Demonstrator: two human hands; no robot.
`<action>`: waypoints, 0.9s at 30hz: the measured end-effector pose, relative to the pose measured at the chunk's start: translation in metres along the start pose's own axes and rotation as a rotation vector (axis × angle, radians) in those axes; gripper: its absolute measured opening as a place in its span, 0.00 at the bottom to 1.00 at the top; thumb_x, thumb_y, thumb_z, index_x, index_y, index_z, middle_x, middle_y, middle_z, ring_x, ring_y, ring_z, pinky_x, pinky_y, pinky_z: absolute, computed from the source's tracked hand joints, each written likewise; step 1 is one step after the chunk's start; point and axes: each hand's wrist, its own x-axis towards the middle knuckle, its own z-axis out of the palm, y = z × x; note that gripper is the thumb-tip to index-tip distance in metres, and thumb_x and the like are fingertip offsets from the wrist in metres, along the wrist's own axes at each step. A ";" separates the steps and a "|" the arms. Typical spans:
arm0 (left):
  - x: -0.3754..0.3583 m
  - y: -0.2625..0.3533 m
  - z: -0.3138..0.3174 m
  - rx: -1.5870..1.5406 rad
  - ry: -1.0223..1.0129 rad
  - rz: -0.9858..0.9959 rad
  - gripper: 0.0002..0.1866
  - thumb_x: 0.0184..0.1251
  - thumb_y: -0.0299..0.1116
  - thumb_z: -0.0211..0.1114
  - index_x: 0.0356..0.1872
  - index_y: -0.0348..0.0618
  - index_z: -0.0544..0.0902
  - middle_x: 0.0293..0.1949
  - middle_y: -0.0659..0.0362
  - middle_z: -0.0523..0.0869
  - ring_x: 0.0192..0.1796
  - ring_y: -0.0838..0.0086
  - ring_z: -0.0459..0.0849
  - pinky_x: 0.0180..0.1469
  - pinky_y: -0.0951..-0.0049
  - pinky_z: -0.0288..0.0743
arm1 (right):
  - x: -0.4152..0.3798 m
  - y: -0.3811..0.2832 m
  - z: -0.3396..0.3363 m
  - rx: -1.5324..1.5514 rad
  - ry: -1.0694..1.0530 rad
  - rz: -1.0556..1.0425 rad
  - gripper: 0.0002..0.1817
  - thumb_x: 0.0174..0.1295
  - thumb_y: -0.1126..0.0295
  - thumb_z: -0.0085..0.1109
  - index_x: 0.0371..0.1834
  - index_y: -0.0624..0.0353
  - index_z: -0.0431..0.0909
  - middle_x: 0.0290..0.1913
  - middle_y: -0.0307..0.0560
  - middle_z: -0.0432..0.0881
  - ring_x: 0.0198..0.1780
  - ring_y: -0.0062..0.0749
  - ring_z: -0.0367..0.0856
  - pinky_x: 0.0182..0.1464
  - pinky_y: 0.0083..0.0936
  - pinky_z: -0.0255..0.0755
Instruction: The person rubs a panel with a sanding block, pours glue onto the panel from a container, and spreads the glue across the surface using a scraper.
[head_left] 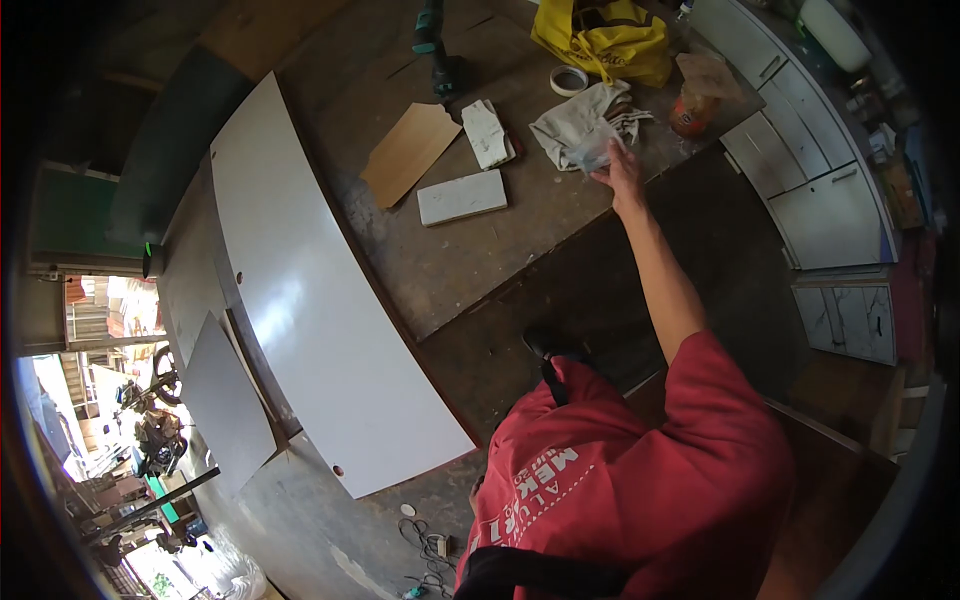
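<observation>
My right hand [622,178] reaches out over the far edge of the brown work table, with its fingers closed on a crumpled piece of clear plastic [592,148]. Directly behind the plastic lies a greyish-white cloth [568,124]. A roll of tape [569,81] rests just past the cloth, and a jar with an orange label [692,112] stands to the right of the hand. My left hand is out of sight; the red shirt covers that side.
A long white panel [300,270] with round holes lies at the left. On the table are a brown board piece [410,152], white blocks [462,198], a green-black power tool [432,50] and a yellow bag [605,40]. Drawer cabinets [800,140] line the right; cables [432,550] lie below.
</observation>
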 end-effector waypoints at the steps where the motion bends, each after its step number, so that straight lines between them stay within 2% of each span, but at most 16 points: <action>1: 0.000 0.001 0.001 0.001 -0.003 0.002 0.23 0.76 0.34 0.61 0.67 0.35 0.78 0.60 0.50 0.87 0.57 0.64 0.89 0.58 0.68 0.82 | 0.009 0.000 -0.011 -0.010 0.099 -0.017 0.24 0.78 0.53 0.57 0.66 0.59 0.77 0.58 0.47 0.83 0.50 0.35 0.86 0.44 0.36 0.88; 5: 0.003 -0.001 0.003 0.000 -0.002 0.006 0.22 0.75 0.34 0.61 0.66 0.35 0.79 0.60 0.49 0.87 0.56 0.64 0.89 0.58 0.68 0.82 | 0.065 -0.020 -0.053 -0.012 0.345 -0.054 0.28 0.78 0.52 0.56 0.72 0.60 0.74 0.62 0.50 0.81 0.57 0.41 0.84 0.49 0.39 0.87; 7: 0.004 -0.003 0.004 -0.002 -0.003 0.006 0.22 0.75 0.34 0.61 0.66 0.35 0.79 0.60 0.49 0.87 0.56 0.64 0.89 0.58 0.69 0.82 | 0.103 -0.031 -0.069 -0.031 0.416 -0.172 0.27 0.78 0.55 0.58 0.72 0.59 0.74 0.69 0.50 0.78 0.69 0.41 0.77 0.59 0.43 0.82; 9: 0.005 -0.005 0.006 0.002 -0.007 0.011 0.22 0.75 0.34 0.61 0.65 0.34 0.79 0.60 0.49 0.87 0.56 0.64 0.89 0.58 0.69 0.83 | 0.169 -0.026 -0.108 -0.086 0.321 -0.197 0.27 0.77 0.57 0.59 0.72 0.60 0.74 0.70 0.51 0.77 0.70 0.40 0.76 0.59 0.40 0.82; 11: 0.005 -0.010 0.005 0.001 -0.012 0.020 0.22 0.75 0.34 0.61 0.65 0.34 0.80 0.59 0.49 0.87 0.55 0.64 0.90 0.58 0.69 0.83 | 0.190 -0.009 -0.135 -0.145 0.226 -0.213 0.27 0.76 0.58 0.61 0.72 0.61 0.74 0.72 0.52 0.76 0.71 0.39 0.75 0.60 0.38 0.81; 13: 0.007 -0.012 0.004 -0.002 -0.010 0.041 0.22 0.75 0.34 0.61 0.65 0.34 0.80 0.59 0.49 0.87 0.55 0.65 0.90 0.58 0.70 0.83 | 0.202 -0.002 -0.135 -0.617 0.536 -0.502 0.30 0.68 0.58 0.70 0.69 0.63 0.77 0.72 0.53 0.77 0.71 0.37 0.76 0.62 0.36 0.79; 14: 0.007 -0.015 0.004 -0.018 -0.009 0.049 0.21 0.75 0.33 0.61 0.64 0.33 0.80 0.59 0.49 0.87 0.55 0.65 0.90 0.58 0.70 0.83 | 0.201 -0.013 -0.138 -0.615 0.517 -0.508 0.30 0.68 0.58 0.70 0.69 0.63 0.77 0.72 0.53 0.77 0.71 0.37 0.76 0.62 0.36 0.79; 15: 0.008 -0.017 0.004 -0.037 -0.010 0.061 0.21 0.75 0.33 0.61 0.64 0.33 0.80 0.59 0.49 0.87 0.55 0.65 0.90 0.57 0.70 0.83 | 0.190 -0.034 -0.144 -0.657 0.532 -0.287 0.33 0.64 0.58 0.74 0.68 0.65 0.78 0.72 0.57 0.76 0.72 0.36 0.75 0.61 0.37 0.80; 17: 0.007 -0.024 0.003 -0.112 -0.010 0.080 0.21 0.75 0.33 0.61 0.64 0.33 0.81 0.59 0.49 0.87 0.54 0.65 0.90 0.57 0.70 0.83 | 0.161 -0.064 -0.138 -0.705 0.520 -0.064 0.36 0.59 0.57 0.79 0.67 0.66 0.78 0.72 0.61 0.75 0.72 0.35 0.74 0.60 0.39 0.81; 18: 0.005 -0.027 0.002 -0.161 -0.013 0.078 0.21 0.75 0.33 0.61 0.63 0.33 0.81 0.59 0.49 0.87 0.54 0.65 0.90 0.57 0.71 0.83 | 0.136 -0.079 -0.129 -0.608 0.584 -0.138 0.43 0.54 0.55 0.82 0.68 0.69 0.74 0.71 0.65 0.73 0.72 0.40 0.74 0.58 0.42 0.83; 20: -0.003 -0.024 0.004 -0.250 -0.010 0.065 0.20 0.74 0.33 0.62 0.61 0.32 0.82 0.59 0.49 0.88 0.53 0.66 0.91 0.57 0.71 0.83 | 0.142 -0.076 -0.124 -0.542 0.939 -0.195 0.54 0.47 0.51 0.86 0.70 0.72 0.65 0.70 0.70 0.69 0.69 0.51 0.75 0.54 0.47 0.86; 21: -0.008 -0.022 0.006 -0.138 0.016 0.087 0.20 0.74 0.32 0.62 0.61 0.30 0.82 0.58 0.49 0.88 0.53 0.66 0.91 0.57 0.71 0.83 | 0.163 -0.069 -0.132 -0.569 1.224 -0.179 0.59 0.44 0.50 0.87 0.70 0.73 0.60 0.69 0.71 0.67 0.67 0.58 0.75 0.53 0.49 0.88; 22: -0.018 -0.019 0.011 -0.035 0.050 0.107 0.21 0.73 0.31 0.63 0.61 0.28 0.81 0.57 0.48 0.88 0.53 0.65 0.91 0.58 0.70 0.84 | 0.166 -0.076 -0.142 -0.487 1.156 -0.200 0.62 0.40 0.48 0.89 0.70 0.72 0.57 0.68 0.69 0.65 0.64 0.63 0.75 0.56 0.51 0.87; 23: -0.030 -0.017 0.016 -0.118 0.064 0.069 0.21 0.73 0.31 0.63 0.62 0.28 0.80 0.56 0.48 0.88 0.54 0.64 0.90 0.56 0.70 0.84 | 0.169 -0.080 -0.147 -0.404 1.074 -0.217 0.65 0.37 0.47 0.90 0.70 0.70 0.54 0.67 0.66 0.63 0.62 0.67 0.75 0.59 0.53 0.86; 25: -0.044 -0.020 0.024 -0.161 0.095 0.057 0.21 0.73 0.31 0.63 0.62 0.28 0.80 0.56 0.48 0.89 0.54 0.64 0.90 0.55 0.71 0.83 | 0.176 -0.082 -0.151 -0.605 0.905 -0.377 0.62 0.37 0.46 0.89 0.71 0.67 0.60 0.66 0.65 0.71 0.61 0.62 0.79 0.64 0.52 0.83; 27: -0.043 -0.036 0.024 -0.191 0.106 0.039 0.21 0.73 0.31 0.63 0.63 0.29 0.81 0.54 0.48 0.89 0.54 0.65 0.90 0.53 0.72 0.82 | 0.192 -0.084 -0.172 -0.748 0.800 -0.512 0.61 0.39 0.47 0.89 0.72 0.67 0.61 0.67 0.64 0.73 0.61 0.60 0.80 0.63 0.52 0.83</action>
